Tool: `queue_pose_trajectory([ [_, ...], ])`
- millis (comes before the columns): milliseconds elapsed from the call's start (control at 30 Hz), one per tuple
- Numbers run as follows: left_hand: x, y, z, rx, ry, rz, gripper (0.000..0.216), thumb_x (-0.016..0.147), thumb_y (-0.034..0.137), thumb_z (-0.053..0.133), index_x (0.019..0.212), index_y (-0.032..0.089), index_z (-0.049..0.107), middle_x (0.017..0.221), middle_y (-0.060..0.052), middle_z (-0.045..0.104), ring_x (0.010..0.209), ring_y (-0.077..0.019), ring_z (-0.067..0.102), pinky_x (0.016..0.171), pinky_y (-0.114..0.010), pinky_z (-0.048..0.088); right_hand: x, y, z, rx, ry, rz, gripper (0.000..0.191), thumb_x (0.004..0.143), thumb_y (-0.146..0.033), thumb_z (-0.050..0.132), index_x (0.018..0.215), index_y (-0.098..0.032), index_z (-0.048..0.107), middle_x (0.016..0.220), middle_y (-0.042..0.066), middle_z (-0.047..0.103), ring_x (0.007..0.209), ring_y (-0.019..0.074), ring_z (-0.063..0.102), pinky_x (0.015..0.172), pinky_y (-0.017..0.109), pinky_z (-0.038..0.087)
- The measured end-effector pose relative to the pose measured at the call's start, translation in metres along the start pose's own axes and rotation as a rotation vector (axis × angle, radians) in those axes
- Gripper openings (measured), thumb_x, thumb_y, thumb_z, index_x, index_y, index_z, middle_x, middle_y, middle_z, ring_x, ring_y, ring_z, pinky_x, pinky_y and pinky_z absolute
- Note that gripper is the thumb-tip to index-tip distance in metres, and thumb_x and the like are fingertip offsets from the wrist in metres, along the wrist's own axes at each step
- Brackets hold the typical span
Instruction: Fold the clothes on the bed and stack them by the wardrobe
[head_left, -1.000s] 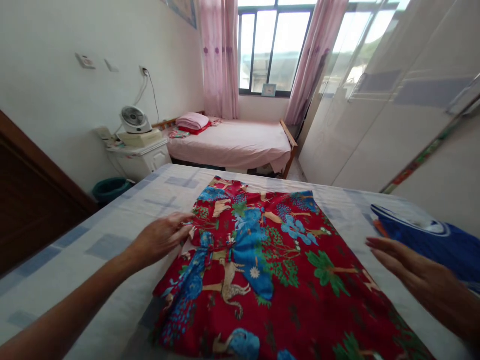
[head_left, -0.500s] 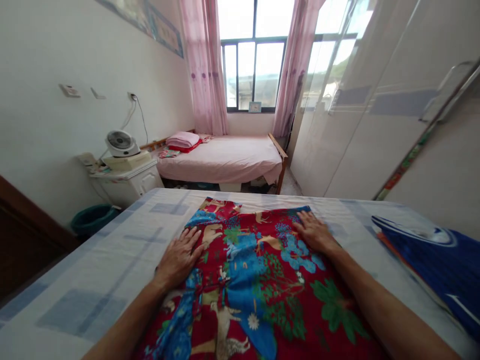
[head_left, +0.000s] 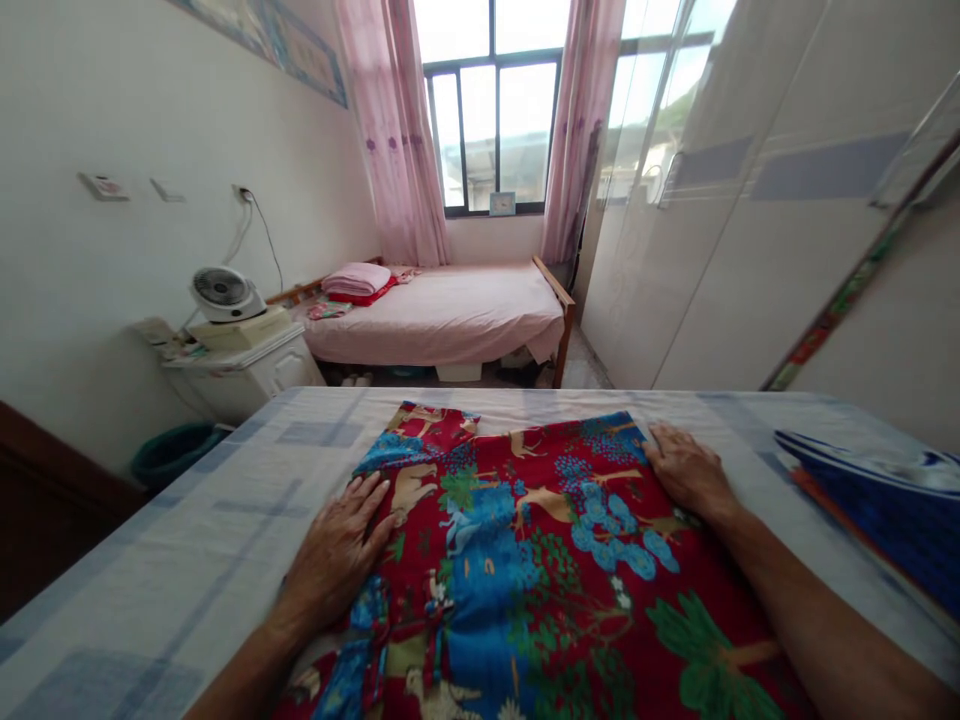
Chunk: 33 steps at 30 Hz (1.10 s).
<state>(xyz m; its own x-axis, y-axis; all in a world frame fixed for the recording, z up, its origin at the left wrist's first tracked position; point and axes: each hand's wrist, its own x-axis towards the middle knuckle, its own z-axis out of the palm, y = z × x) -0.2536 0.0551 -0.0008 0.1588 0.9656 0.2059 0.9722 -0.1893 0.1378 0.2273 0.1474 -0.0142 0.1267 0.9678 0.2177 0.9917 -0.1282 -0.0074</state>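
Observation:
A red cloth (head_left: 525, 560) printed with blue, green and tan animals and plants lies spread flat on the pale checked bedsheet (head_left: 225, 520). My left hand (head_left: 337, 555) lies flat on the cloth's left edge, fingers stretched out and partly on the sheet. My right hand (head_left: 686, 470) presses flat on the cloth's far right corner, fingers together and extended. Neither hand holds anything.
A folded blue garment (head_left: 877, 500) lies on the bed at the right. Beyond the bed are a pink single bed (head_left: 450, 315), a white nightstand (head_left: 240, 370) with a small fan (head_left: 221, 293), a green bin (head_left: 169, 450) and white wardrobe doors (head_left: 750, 220).
My right hand came from the near right onto the cloth's far right corner. My left hand flattened on the left edge. The view has lifted and shifted slightly.

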Motion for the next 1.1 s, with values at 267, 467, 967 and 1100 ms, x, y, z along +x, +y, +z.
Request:
queue_pose_trajectory([
  [267, 0.001, -0.010, -0.023, -0.124, 0.169, -0.271, 0.054, 0.086, 0.044, 0.033, 0.122, 0.008, 0.050, 0.119, -0.017, 0.059, 0.114, -0.0267, 0.054, 0.098, -0.038, 0.040, -0.017, -0.015, -0.044, 0.109, 0.001, 0.154, 0.058, 0.084, -0.057, 0.032, 0.108, -0.012, 0.060, 0.114, 0.019, 0.059, 0.099, 0.0335, 0.059, 0.080, 0.046, 0.046],
  [467, -0.004, -0.019, -0.049, -0.506, -0.144, -0.504, 0.045, 0.064, 0.056, 0.064, 0.077, 0.014, 0.060, 0.065, -0.007, 0.066, 0.072, -0.0297, 0.066, 0.059, -0.033, 0.048, -0.021, -0.007, -0.059, 0.473, -0.284, 0.190, 0.036, 0.068, -0.049, 0.058, 0.074, -0.013, 0.064, 0.084, 0.020, 0.067, 0.093, 0.0412, 0.060, 0.082, 0.055, 0.043],
  [967, 0.074, 0.003, -0.137, -1.582, 0.146, -0.355, 0.005, 0.072, 0.006, 0.061, 0.073, 0.011, 0.060, 0.061, -0.003, 0.065, 0.050, -0.0140, 0.062, 0.050, -0.025, 0.053, 0.014, 0.021, -0.148, 1.570, -0.090, 0.229, 0.012, 0.073, -0.024, 0.062, 0.084, -0.021, 0.060, 0.077, 0.006, 0.071, 0.073, 0.0223, 0.067, 0.063, 0.031, 0.058],
  [1100, 0.143, 0.027, -0.171, -1.538, 0.413, -0.204, 0.007, 0.080, 0.014, 0.054, 0.085, 0.013, 0.059, 0.063, 0.002, 0.063, 0.047, -0.0089, 0.055, 0.045, -0.020, 0.045, 0.055, 0.018, -0.180, 1.559, 0.265, 0.176, 0.013, 0.077, -0.030, 0.056, 0.088, -0.023, 0.055, 0.093, 0.003, 0.069, 0.100, 0.0246, 0.061, 0.075, 0.034, 0.057],
])
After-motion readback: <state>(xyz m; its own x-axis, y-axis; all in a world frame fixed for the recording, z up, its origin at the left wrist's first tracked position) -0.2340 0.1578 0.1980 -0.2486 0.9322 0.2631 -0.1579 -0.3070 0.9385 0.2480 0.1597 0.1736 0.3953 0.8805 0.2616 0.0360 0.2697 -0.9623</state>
